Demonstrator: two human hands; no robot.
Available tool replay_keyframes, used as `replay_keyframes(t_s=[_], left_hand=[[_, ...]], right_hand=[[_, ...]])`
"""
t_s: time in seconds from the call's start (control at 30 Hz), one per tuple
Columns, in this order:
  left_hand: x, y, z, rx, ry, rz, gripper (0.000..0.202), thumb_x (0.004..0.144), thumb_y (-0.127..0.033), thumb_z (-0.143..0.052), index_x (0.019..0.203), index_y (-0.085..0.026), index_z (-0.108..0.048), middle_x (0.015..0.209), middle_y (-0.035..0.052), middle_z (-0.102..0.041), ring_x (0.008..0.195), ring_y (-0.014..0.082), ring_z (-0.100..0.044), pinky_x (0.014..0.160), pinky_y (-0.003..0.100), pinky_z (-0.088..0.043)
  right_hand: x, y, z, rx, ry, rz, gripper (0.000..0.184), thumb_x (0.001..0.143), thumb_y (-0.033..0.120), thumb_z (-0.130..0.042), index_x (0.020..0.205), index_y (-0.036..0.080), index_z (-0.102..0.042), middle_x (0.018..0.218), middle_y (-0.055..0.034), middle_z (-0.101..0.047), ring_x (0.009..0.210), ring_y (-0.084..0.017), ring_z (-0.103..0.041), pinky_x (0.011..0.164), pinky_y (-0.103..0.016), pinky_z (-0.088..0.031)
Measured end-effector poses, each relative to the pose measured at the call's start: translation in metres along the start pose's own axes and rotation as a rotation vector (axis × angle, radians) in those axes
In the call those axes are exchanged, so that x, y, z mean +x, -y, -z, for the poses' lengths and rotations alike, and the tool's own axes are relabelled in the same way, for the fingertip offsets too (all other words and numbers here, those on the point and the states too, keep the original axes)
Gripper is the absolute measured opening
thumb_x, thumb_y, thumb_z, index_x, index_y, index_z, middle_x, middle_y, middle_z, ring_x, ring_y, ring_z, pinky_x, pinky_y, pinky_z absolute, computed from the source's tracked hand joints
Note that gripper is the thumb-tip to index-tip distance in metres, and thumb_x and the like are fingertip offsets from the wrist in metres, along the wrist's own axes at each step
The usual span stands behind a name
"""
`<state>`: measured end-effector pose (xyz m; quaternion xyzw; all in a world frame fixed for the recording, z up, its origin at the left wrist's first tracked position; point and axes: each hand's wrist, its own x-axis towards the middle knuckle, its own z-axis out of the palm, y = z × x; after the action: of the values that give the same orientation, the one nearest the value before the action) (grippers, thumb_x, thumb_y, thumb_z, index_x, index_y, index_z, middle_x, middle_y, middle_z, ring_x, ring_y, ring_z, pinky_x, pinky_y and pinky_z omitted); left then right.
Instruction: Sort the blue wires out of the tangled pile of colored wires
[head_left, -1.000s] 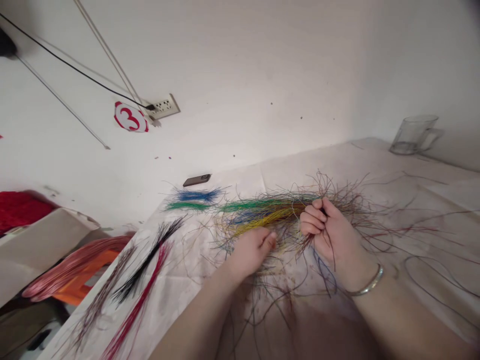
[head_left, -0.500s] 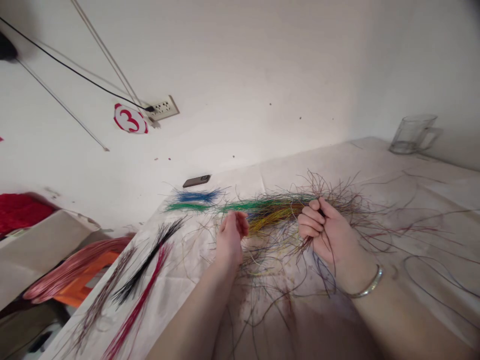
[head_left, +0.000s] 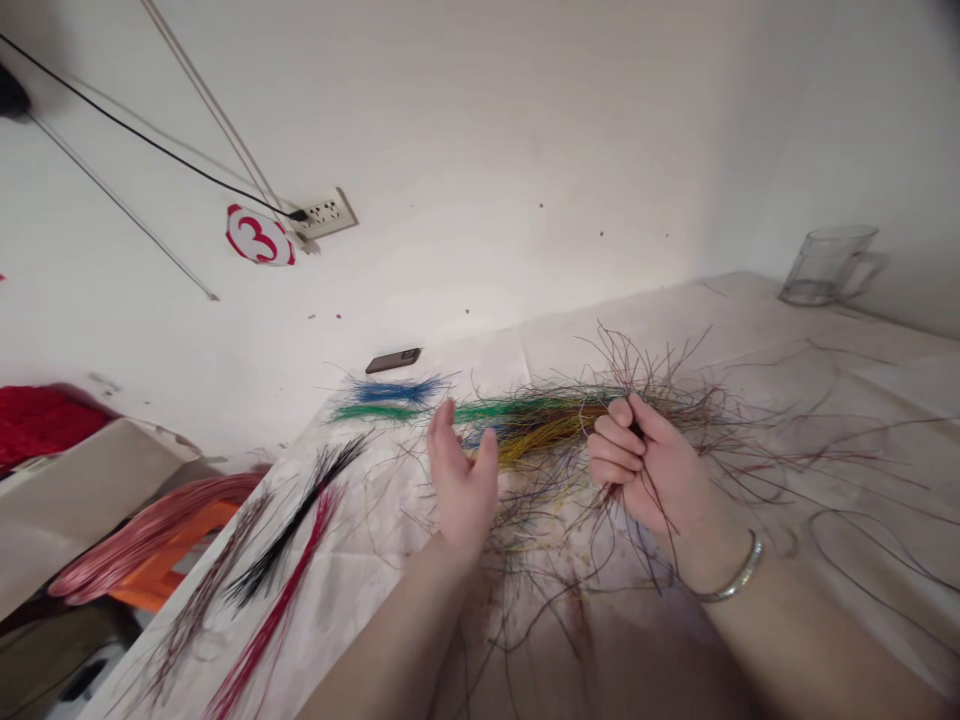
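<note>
Head view, looking down past my 2 forearms at a table covered with a white sheet [head_left: 750,320]. My right hand [head_left: 645,465] is closed in a tight fist around a long bundle of thin coloured wires [head_left: 555,425], its curled fingers [head_left: 611,450] wrapped over the strands. That forearm comes in from the lower right, with a silver bangle [head_left: 735,575] on the wrist. The bundle runs sideways across the sheet's middle in green, yellow, blue and dark red, and stray ends fan out past my fist.

My left hand [head_left: 461,490] stands upright just beside the bundle, apart from my right hand. Its fingers [head_left: 446,425] are open and spread, the thumb held away from them, and they hold nothing. That forearm rises from the lower left. Loose wires lie tangled on the sheet beneath both hands.

Farther left on the sheet lie separate bunches of blue wire [head_left: 394,392], green wire [head_left: 371,412], black wire [head_left: 296,530] and red wire [head_left: 274,610]. A small dark flat object [head_left: 392,360] sits against the wall [head_left: 487,180], and a glass measuring jug [head_left: 825,268] stands at the far right. On the wall are a power socket [head_left: 322,214] and a round sign with a red 3 [head_left: 259,236].
</note>
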<state>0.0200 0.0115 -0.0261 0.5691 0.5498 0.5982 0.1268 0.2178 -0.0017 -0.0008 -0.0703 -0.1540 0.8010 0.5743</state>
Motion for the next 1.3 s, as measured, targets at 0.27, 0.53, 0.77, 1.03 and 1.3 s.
replay_keyframes(t_s=[0.27,0.53,0.77,1.03,1.3], left_hand=[[-0.035,-0.039,-0.007,-0.411,0.974,0.001,0.035,0.094,-0.035,-0.040,0.122,-0.018,-0.052,0.114,0.0093,-0.063,0.105,0.0211,-0.056,0.093,0.036,-0.041],[-0.027,-0.029,-0.008,0.025,1.129,-0.017,0.040,0.095,-0.043,-0.032,0.076,-0.017,-0.057,0.062,-0.0002,-0.052,0.059,0.0121,-0.047,0.058,0.025,-0.036],[-0.018,-0.023,-0.007,0.181,0.995,-0.120,0.034,0.091,-0.038,-0.041,0.074,-0.018,-0.062,0.065,0.0008,-0.056,0.063,0.0145,-0.048,0.060,0.026,-0.034],[-0.032,-0.027,-0.013,-0.636,1.057,0.545,0.049,0.088,-0.057,-0.037,0.088,-0.017,-0.065,0.078,0.0084,-0.065,0.069,0.0186,-0.060,0.067,0.031,-0.045],[-0.030,-0.029,-0.013,-0.648,1.017,0.686,0.037,0.082,-0.052,-0.056,0.072,-0.016,-0.055,0.051,-0.0036,-0.042,0.043,0.0067,-0.029,0.044,0.024,-0.016]], right_hand=[[-0.004,-0.005,-0.003,-0.083,0.110,-0.061,0.030,0.090,0.032,-0.050,0.064,0.018,-0.046,0.051,0.0082,-0.015,0.043,-0.006,-0.012,0.039,-0.018,-0.013],[-0.004,0.001,-0.003,-0.091,0.087,-0.058,0.031,0.090,0.033,-0.050,0.063,0.018,-0.044,0.051,0.0082,-0.015,0.043,-0.006,-0.012,0.039,-0.018,-0.013],[-0.001,0.008,0.000,-0.063,0.024,0.004,0.029,0.090,0.031,-0.050,0.064,0.019,-0.044,0.052,0.0081,-0.016,0.043,-0.007,-0.015,0.038,-0.017,-0.017],[0.002,-0.014,-0.001,-0.228,-0.009,0.010,0.028,0.088,0.038,-0.054,0.067,0.019,-0.050,0.053,0.0073,-0.025,0.044,-0.007,-0.022,0.040,-0.016,-0.026],[0.004,-0.023,0.000,-0.481,-0.075,0.169,0.025,0.087,0.039,-0.055,0.072,0.019,-0.057,0.056,0.0039,-0.043,0.053,-0.010,-0.041,0.052,-0.022,-0.038]])
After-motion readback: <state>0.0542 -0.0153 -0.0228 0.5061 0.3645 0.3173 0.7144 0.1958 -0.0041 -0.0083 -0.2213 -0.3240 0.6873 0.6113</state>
